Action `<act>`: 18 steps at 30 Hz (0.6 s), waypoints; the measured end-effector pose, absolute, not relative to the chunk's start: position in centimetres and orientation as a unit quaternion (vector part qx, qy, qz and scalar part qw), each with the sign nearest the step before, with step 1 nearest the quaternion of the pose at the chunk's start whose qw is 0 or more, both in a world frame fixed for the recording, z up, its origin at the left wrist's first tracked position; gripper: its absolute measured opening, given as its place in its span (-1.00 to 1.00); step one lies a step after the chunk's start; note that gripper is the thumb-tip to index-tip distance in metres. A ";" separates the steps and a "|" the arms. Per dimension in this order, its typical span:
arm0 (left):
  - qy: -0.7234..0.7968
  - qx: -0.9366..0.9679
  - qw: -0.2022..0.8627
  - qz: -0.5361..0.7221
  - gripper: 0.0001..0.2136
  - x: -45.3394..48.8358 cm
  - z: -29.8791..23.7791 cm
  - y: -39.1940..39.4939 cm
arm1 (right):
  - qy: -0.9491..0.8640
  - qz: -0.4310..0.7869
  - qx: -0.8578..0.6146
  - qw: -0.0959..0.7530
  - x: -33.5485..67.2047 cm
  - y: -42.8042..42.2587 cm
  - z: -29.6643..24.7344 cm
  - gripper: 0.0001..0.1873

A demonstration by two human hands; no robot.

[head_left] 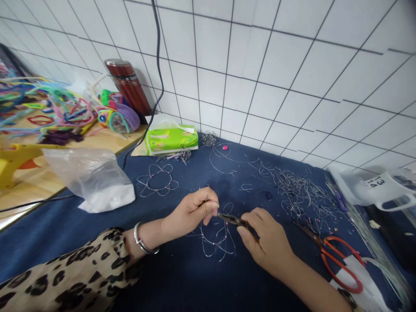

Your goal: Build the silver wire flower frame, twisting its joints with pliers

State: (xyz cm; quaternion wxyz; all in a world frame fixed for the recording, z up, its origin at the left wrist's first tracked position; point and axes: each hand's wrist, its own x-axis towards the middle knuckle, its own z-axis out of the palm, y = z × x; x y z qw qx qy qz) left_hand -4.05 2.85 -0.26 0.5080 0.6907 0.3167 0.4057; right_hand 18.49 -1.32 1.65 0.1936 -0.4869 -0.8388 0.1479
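My left hand pinches the upper part of a flower-shaped wire ring between thumb and fingers. Small pink beads sit along the ring, and its thin wire petals hang below my hands. In my right hand is a pair of pliers, its fingers wrapped round the handles. The plier jaws point left and meet the wire right at my left fingertips; the exact grip point is too small to make out. Another beaded wire flower lies flat on the dark blue cloth, up and left of my left hand.
Loose wire pieces spread to the right, near orange-handled scissors and a white plastic jug. At left are a plastic bag, a green tissue pack, a red thermos and a yellow glue gun. A black cable hangs down.
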 end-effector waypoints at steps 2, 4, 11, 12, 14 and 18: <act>0.317 0.704 0.495 0.399 -0.85 -4.1 -0.3 2.8 | -0.839 0.147 -0.486 0.193 18.5 -1.3 1.7 -0.79; 0.321 0.711 0.484 0.396 -0.84 -4.1 -0.3 2.8 | -0.839 0.147 -0.486 0.195 18.5 -1.2 1.7 -0.79; 0.322 0.691 0.505 0.405 -0.86 -4.0 -0.5 2.9 | -0.834 0.163 -0.486 0.203 18.5 -1.0 1.3 -0.79; 0.319 0.685 0.513 0.406 -0.86 -3.9 -0.5 2.9 | -0.833 0.167 -0.487 0.202 18.5 -1.0 1.3 -0.79; 0.316 0.674 0.527 0.409 -0.86 -3.9 -0.6 2.9 | -0.832 0.170 -0.488 0.202 18.5 -1.0 1.3 -0.79; 0.319 0.661 0.538 0.415 -0.86 -3.8 -0.6 2.8 | -0.834 0.156 -0.490 0.201 18.4 -1.1 1.4 -0.80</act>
